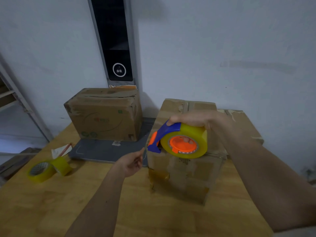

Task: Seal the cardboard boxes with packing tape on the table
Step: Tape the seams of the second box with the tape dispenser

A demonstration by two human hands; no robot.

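Note:
My right hand (pixel 196 118) grips a tape dispenser (pixel 181 139), a yellow roll on an orange hub with a blue cutter, held over the near top edge of a tall cardboard box (pixel 184 175) on the wooden table (pixel 68 202). My left hand (pixel 132 164) hovers just left of that box, thumb and fingertips pinched near the tape's loose end; the tape itself is too faint to make out. A second cardboard box (pixel 104 117) stands at the back by the wall. A third box (pixel 242 124) shows behind my right forearm.
Two loose yellow tape rolls (pixel 41 171) (pixel 62 165) lie at the table's left. Beside them is a scrap of paper (pixel 60 150). A dark grey flat base (pixel 106 151) with a tall dark panel (pixel 114 40) stands against the wall. A shelf frame (pixel 20 103) is at far left.

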